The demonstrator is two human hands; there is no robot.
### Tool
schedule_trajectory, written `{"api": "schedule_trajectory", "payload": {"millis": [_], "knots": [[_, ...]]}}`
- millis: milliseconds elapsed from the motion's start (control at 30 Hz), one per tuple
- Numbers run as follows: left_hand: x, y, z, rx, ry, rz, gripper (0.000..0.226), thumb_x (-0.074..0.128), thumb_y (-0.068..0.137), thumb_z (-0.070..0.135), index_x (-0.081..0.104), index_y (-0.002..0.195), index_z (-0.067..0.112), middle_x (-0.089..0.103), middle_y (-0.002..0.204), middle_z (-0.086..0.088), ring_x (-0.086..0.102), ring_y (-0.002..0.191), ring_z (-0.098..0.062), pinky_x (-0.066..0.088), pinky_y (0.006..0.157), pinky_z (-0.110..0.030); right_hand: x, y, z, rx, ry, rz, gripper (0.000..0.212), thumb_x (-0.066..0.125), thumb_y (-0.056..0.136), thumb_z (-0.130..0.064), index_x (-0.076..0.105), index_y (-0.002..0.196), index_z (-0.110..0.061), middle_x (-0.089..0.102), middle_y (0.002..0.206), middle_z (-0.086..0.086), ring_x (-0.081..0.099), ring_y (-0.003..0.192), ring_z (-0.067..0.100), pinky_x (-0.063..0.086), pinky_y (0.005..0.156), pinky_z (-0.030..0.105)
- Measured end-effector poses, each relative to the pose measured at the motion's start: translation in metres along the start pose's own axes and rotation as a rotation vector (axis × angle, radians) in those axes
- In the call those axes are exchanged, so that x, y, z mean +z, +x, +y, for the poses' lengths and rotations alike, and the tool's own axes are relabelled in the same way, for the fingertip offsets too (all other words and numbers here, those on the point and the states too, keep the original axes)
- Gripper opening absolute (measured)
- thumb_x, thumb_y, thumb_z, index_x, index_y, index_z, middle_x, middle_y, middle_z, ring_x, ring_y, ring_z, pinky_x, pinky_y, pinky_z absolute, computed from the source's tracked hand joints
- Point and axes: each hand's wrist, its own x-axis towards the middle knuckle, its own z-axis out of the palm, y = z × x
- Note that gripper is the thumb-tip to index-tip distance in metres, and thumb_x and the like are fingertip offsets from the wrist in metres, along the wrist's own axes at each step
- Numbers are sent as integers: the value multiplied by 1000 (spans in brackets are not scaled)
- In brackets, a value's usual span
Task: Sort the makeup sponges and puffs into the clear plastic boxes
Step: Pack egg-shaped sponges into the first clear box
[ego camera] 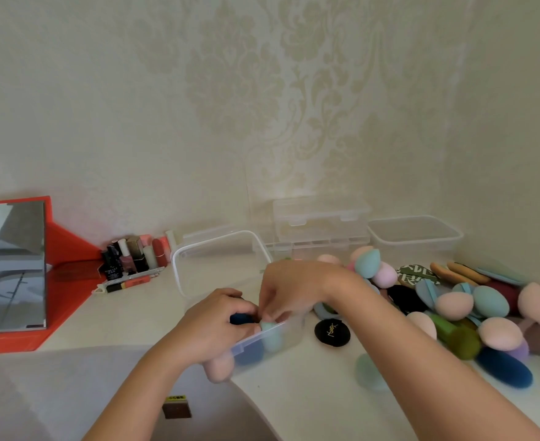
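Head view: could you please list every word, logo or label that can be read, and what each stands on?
"YSL": gold monogram on the black round puff.
White lettering on the dark bottle: too blurred to read.
Yellow label near the bottom edge: too small to read.
White marks on the green puff: not legible.

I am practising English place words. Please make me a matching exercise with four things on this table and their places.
Things:
1 mirror
2 black logo puff
3 shallow clear box
4 lipsticks

Places:
A back right
B far left
C just right of the mirror
D in the centre

Pairs: 1-B, 2-D, 3-A, 4-C
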Motion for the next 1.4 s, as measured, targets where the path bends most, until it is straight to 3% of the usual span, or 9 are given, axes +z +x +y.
{"api": "schedule_trajectory", "payload": {"millis": [100, 300, 533, 733, 833, 967, 1133, 1267, 1400], "knots": [[0, 0, 1, 13, 4, 6, 18, 59, 87, 37, 61, 82, 54, 54, 92, 29, 38, 112, 5, 39, 94, -28, -15, -14, 1, 61, 189, 55, 17, 59, 90, -17, 72, 88, -7, 69, 73, -2, 61, 63, 6, 47, 57, 9], [0, 2, 0, 19, 46, -18, 20, 56, 88, 38, 58, 80, 55, 57, 96, 32, 34, 120, 5, 37, 99, -31, -45, -23, 50, 421, -101, 466, 34, 46, 93, -8, 59, 125, -11, 59, 127, 7, 55, 114, 24, 45, 95, 32], [3, 3, -3, 33, 40, -2, 17, 57, 89, 36, 71, 97, 40, 56, 93, 44, 30, 120, 8, 32, 102, -24, -52, -39, 104, 695, -332, 102, 45, 67, 84, -15, 57, 128, -10, 57, 130, 8, 57, 113, 23, 45, 89, 27], [3, 3, -1, 34, 49, 16, 18, 56, 89, 37, 70, 101, 39, 53, 96, 40, 29, 118, 8, 31, 102, -22, -56, -37, 97, 654, -168, 387, 32, 67, 84, -13, 64, 115, -8, 66, 110, 8, 63, 96, 23, 49, 80, 30], [3, 5, -1, 37, 52, 14, 18, 57, 88, 39, 70, 100, 40, 53, 94, 42, 29, 118, 9, 31, 100, -22, -63, -48, 62, 401, 10, 520, 26, 72, 82, -22, 67, 107, -16, 65, 101, 0, 62, 86, 17, 44, 72, 25], [3, 6, -5, 40, 38, 14, 14, 61, 85, 42, 71, 94, 43, 54, 87, 48, 30, 118, 10, 33, 101, -24, -51, -56, 4, 20, 239, 453, 23, 73, 78, -19, 70, 100, -24, 65, 86, -10, 62, 69, 6, 50, 66, 18], [5, 6, -7, 62, 30, 18, 11, 61, 84, 42, 72, 86, 43, 48, 93, 55, 31, 118, 12, 33, 101, -22, -19, -19, -13, 49, -41, 390, 27, 68, 80, -9, 68, 106, -14, 61, 94, -1, 62, 83, 16, 49, 66, 23], [6, 8, -9, 70, 15, 12, 13, 61, 85, 40, 74, 90, 39, 42, 86, 61, 31, 118, 10, 31, 100, -19, 2, 4, -14, 95, -318, 312, 13, 52, 83, 3, 60, 79, -6, 55, 77, 9, 55, 71, 25, 37, 52, 22], [5, 8, -9, 63, -19, -1, 14, 61, 87, 35, 74, 83, 38, 43, 84, 61, 30, 115, 11, 24, 91, -4, 12, 10, -11, 100, -365, 251, 22, 53, 85, 1, 67, 102, -3, 56, 83, 10, 54, 78, 24, 31, 46, 19]]}}
